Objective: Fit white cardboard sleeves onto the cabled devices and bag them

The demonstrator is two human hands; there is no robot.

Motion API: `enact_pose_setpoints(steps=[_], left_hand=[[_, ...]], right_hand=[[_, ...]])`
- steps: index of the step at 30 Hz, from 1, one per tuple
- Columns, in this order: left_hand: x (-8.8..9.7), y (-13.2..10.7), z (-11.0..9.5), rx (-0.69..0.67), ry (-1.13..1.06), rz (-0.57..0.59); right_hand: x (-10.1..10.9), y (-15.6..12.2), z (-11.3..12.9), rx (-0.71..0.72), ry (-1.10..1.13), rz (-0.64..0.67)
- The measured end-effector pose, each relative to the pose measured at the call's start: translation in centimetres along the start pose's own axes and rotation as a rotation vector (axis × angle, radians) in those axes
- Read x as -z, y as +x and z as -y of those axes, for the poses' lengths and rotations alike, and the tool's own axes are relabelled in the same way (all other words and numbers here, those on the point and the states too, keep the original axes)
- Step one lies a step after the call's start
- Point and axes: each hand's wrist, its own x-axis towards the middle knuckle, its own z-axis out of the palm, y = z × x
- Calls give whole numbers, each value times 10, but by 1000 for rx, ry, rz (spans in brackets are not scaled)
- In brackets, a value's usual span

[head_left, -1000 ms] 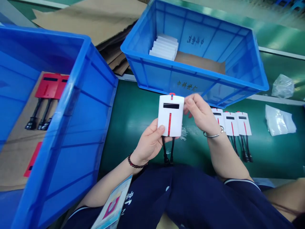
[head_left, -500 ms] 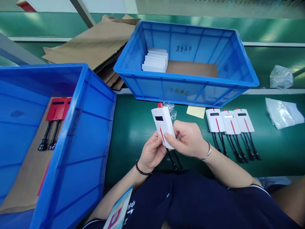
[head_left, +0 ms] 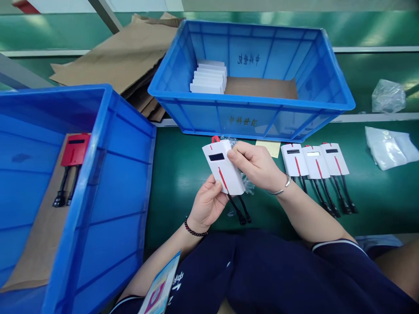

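A white device (head_left: 223, 168) with a dark display window, a red stripe and a red loop on top is held up above the green table, tilted a little. My left hand (head_left: 209, 201) grips its lower end, thumb on the front face near the stripe. At the upper right edge, my right hand (head_left: 257, 163) is closed on the casing with its thumb on the front; its other fingers are partly hidden. Two black cables (head_left: 237, 210) hang from the device's bottom. Behind it lies crumpled clear plastic (head_left: 248, 185).
Three similar white devices (head_left: 312, 162) lie to the right. A blue crate (head_left: 248, 102) with several white casings (head_left: 209, 78) stands behind; another blue crate (head_left: 114, 192), left, holds a red unit (head_left: 75, 149). Brown paper sheets (head_left: 121, 52), a yellow note (head_left: 273, 148) and plastic bags (head_left: 391, 148) lie around.
My right hand has moved from the device's lower right side up to its upper right edge. The device is tilted slightly more to the left. My left hand keeps its hold.
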Motion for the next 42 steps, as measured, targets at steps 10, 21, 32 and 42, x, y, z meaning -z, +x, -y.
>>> enact_pose_setpoints(steps=[10,21,32,42], left_hand=[[3,7,6,32,-85,-15],[-10,-8,-15,-242,263,-50],[5,4,-2,-351,384,40],[-10,-12,-6,-531,830,350]], right_hand=[[-23,-34,5,241,-439,-130],[-13,-30,-26,-220,351,102],[-22,-42,-42,-228,387,-19],[-31,-38,-47,-516,1261,98]])
